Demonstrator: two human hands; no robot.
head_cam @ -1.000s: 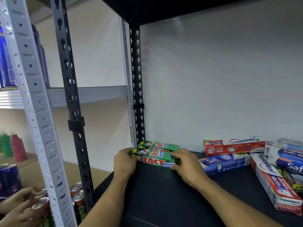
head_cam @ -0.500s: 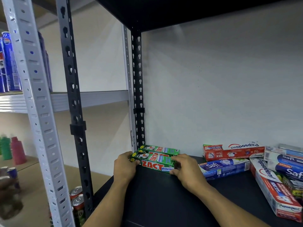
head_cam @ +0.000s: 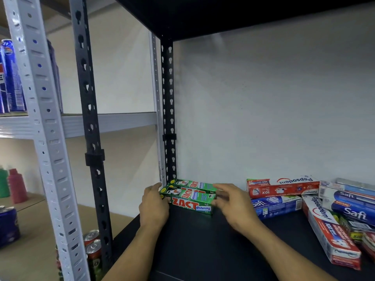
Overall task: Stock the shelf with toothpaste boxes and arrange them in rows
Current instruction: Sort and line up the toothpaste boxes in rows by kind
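Observation:
Three green Zact toothpaste boxes (head_cam: 190, 204) lie in the back left corner of the black shelf (head_cam: 203, 250), one behind the other, lengthwise along the wall. My left hand (head_cam: 154, 205) is cupped around their left ends, next to the black post (head_cam: 168, 118). At their right ends hovers my right hand (head_cam: 235, 207), fingers spread and a little blurred, just off the boxes. A red Pepsodent box (head_cam: 282, 186) and a blue Safi box (head_cam: 276, 205) lie further right by the wall.
A loose heap of Safi boxes (head_cam: 353, 201) and another Pepsodent box (head_cam: 330, 232) fills the shelf's right end. A white shelving upright (head_cam: 40, 118) stands on the left with red drink cans (head_cam: 93, 248) below and blue cans (head_cam: 10, 78) above.
My right hand has lifted off the right ends of the Zact boxes and opened. The left hand stays at their left ends. The other person's hands at lower left are gone.

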